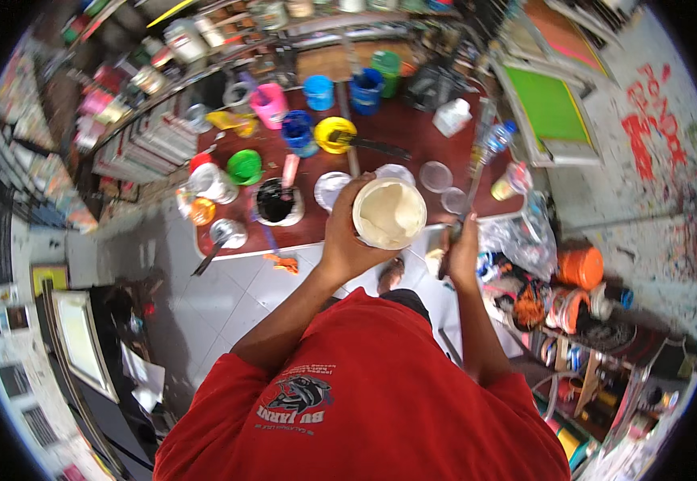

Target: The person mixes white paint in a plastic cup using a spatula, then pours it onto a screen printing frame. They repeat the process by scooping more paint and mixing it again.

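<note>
Well, the left hand is clamped around the side of a round white tub, fingers curled about its wall. The tub is lifted near the middle of the near edge of the counter, its mouth turned up toward the head, with thick cream paste inside. The right hand is closed around a dark tool, just off that same edge toward the near right corner; its working end is too unclear to tell.

A one-sided grip is the main risk: if the wrist rolls, the paste could slump over the rim and drop onto the floor or the bare foot below. Smears on the wall would make the tub slide in the fingers.

Left of the tub, a container of black paint stands close to the near edge, so a swing of the left forearm could tip it. Near the left corner, a silver can has a dark handle jutting past the edge, where a sleeve might snag it.
</note>
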`<state>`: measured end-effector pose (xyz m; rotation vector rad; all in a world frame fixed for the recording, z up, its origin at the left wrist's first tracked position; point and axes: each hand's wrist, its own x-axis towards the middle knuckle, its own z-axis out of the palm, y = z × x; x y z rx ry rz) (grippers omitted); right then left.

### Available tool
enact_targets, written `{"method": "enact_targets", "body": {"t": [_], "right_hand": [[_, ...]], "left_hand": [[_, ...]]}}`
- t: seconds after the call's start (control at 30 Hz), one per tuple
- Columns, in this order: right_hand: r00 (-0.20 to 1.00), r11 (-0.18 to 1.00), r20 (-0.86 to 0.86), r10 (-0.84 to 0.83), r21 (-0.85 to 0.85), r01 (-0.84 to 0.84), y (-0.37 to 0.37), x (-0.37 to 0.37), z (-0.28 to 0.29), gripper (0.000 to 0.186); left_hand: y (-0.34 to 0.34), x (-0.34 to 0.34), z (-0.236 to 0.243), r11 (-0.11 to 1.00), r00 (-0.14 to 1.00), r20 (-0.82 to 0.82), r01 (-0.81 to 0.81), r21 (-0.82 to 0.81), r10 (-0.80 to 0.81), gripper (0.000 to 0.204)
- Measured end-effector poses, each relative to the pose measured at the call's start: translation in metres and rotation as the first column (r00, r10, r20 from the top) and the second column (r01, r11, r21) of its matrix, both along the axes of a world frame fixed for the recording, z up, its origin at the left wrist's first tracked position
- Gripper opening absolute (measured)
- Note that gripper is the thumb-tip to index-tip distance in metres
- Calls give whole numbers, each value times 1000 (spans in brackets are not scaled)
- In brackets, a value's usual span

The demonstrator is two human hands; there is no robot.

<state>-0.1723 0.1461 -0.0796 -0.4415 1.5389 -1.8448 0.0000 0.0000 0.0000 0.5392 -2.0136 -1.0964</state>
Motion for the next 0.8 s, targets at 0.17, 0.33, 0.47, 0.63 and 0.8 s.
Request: {"method": "enact_targets", "body": {"t": [0.17, 0.33, 0.47, 0.63, 0.8], "right_hand": [[637, 991, -765, 99, 137, 9, -4, 63, 78, 42], [168, 859, -844, 509, 511, -35, -32, 160, 173, 38], [-194, 756, -738, 646, 654, 26, -80, 223, 212, 33], [-547, 812, -674, 496, 584, 17, -126, 272, 228, 25], [-614, 716, -583, 533, 697, -40, -140, 295, 242, 22]], "left_hand": [[-76, 152, 9, 904, 959, -4, -269, -332, 284, 88], [-124, 295, 22, 770, 908, 30, -336, -542, 417, 89], [-137, 351, 13, 762, 881, 87, -348, -546, 465, 87], [-140, 388, 11, 721, 865, 82, -356, -594, 494, 88], [-144, 405, 9, 694, 869, 76, -335, -638, 490, 89]]}}
